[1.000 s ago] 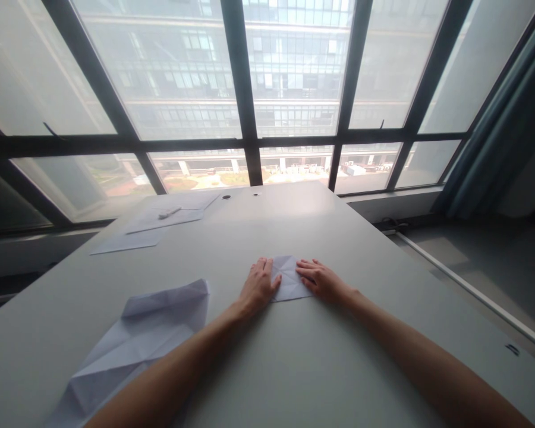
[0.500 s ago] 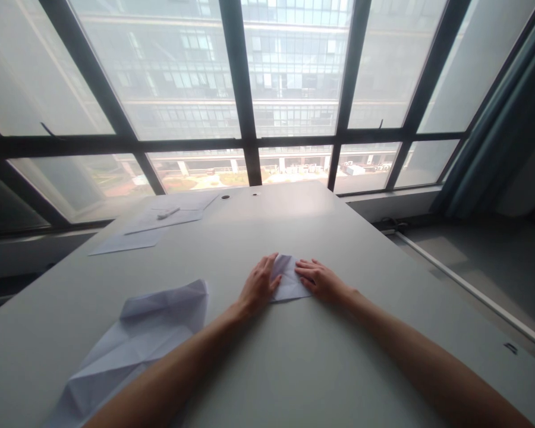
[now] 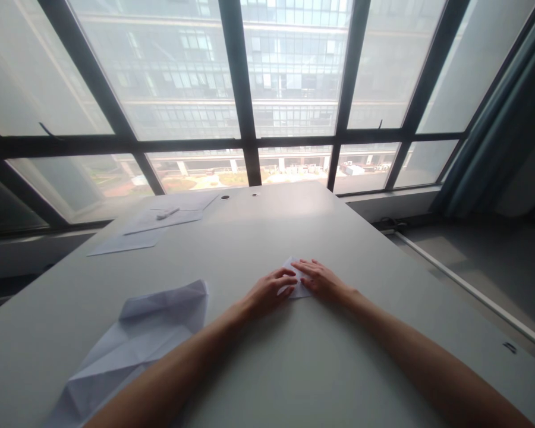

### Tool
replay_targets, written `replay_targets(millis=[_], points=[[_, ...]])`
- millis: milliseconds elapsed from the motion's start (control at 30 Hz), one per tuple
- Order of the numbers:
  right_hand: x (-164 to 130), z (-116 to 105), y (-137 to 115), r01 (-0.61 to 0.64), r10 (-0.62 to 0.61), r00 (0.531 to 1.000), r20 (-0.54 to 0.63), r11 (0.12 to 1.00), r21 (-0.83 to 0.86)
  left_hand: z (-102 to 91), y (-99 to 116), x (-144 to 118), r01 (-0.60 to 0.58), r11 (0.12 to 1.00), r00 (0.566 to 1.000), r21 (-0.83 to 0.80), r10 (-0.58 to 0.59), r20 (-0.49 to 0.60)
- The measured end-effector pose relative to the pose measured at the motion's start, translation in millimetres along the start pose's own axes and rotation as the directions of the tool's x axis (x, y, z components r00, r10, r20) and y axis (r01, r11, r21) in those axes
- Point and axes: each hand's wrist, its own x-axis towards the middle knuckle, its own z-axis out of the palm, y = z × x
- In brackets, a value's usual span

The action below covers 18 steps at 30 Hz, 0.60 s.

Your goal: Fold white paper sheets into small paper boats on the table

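Observation:
A small folded sheet of white paper lies on the white table, partly covered by both hands. My left hand rests at its left side, with fingers a little bent and apart and the fingertips over the paper. From the right, my right hand lies flat across the paper's upper right part, fingers stretched out. Both hands are open, and the fingertips of the two nearly meet above the paper. Left of my left forearm sits a larger creased white sheet, its lower part hidden by the arm.
At the table's far left are flat white sheets with a small white object on top, its kind unclear. Two round holes pierce the far end of the table. Large windows stand behind, and a blue-grey curtain hangs at right.
My left hand has shifted right across the small paper, towards my right hand. The paper's left edge has moved right, so it looks narrower. My right hand has barely moved.

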Motion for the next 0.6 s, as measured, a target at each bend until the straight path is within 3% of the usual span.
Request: replay_targets(millis=[200,300,600], points=[[-1.0,-5.3,-3.5,0.072,-0.071,0.997,0.026,0.995,-0.064,-3.0,4.1,1.9,0.024,0.998,0.998,-0.065,-0.02,0.058],[-2.5,-11.6,-11.1,0.069,-0.073,0.997,-0.03,0.988,-0.137,-2.2,2.6,1.9,0.058,0.993,0.997,-0.1,-0.052,0.061],[-2.8,-17.8,-22.2,0.054,-0.062,0.998,-0.028,0.972,-0.229,0.6,-5.4,0.2,-0.03,0.996,1.0,-0.089,0.031,0.008]])
